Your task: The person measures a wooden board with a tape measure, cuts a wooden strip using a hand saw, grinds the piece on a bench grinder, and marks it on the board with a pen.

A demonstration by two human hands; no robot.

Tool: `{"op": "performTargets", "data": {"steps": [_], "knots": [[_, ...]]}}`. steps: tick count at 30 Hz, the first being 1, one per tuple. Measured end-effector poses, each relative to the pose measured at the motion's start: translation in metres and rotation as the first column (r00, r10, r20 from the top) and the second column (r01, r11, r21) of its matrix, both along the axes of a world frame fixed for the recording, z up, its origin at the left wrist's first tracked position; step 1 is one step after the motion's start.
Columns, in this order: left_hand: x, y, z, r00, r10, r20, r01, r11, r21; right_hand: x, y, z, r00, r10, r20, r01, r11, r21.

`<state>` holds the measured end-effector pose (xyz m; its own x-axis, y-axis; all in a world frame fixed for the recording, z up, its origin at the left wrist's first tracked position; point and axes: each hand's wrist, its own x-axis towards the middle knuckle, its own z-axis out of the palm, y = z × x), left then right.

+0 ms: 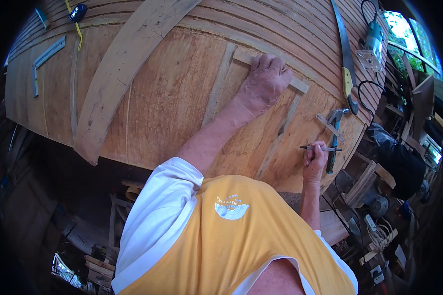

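My left hand (266, 82) is closed over a short, narrow wood strip (298, 85), which lies on the wooden panel (167, 83). Both ends of the strip stick out past the fist; the fingertips are turned away from sight. In my right hand (316, 156), closed and held nearer to me over the panel's right part, is a dark, slim pen (332, 149) lying crosswise. Right beside that hand is a hammer (332, 158) with a dark handle, its head pointing away from me. A small wood piece (329, 126) lies by the hammer head.
A handsaw (347, 54) and a green power tool (374, 39) with a cord lie at the far right. A long curved board (115, 69) crosses the panel's left side. Beyond it are a metal square (48, 56) and a tape measure (78, 13). Wood scraps clutter the right.
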<state>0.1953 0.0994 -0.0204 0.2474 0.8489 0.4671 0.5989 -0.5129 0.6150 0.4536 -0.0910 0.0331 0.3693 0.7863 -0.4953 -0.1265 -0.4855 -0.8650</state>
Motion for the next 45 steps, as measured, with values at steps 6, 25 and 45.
{"op": "performTargets", "data": {"steps": [6, 25, 45], "knots": [[-0.002, 0.000, 0.002, 1.000, -0.018, 0.005, 0.018, 1.000, -0.017, 0.000, 0.000, -0.002, 1.000, -0.017, 0.013, 0.017, 1.000, 0.002], [0.000, 0.002, 0.001, 0.999, -0.038, -0.022, 0.037, 0.999, -0.021, -0.002, -0.002, 0.001, 0.998, -0.027, 0.060, 0.028, 1.000, -0.013], [-0.002, 0.007, 0.001, 0.988, -0.119, -0.102, 0.121, 0.993, 0.012, -0.037, 0.118, -0.020, 0.920, 0.061, 0.387, -0.217, 0.902, 0.374]]}}
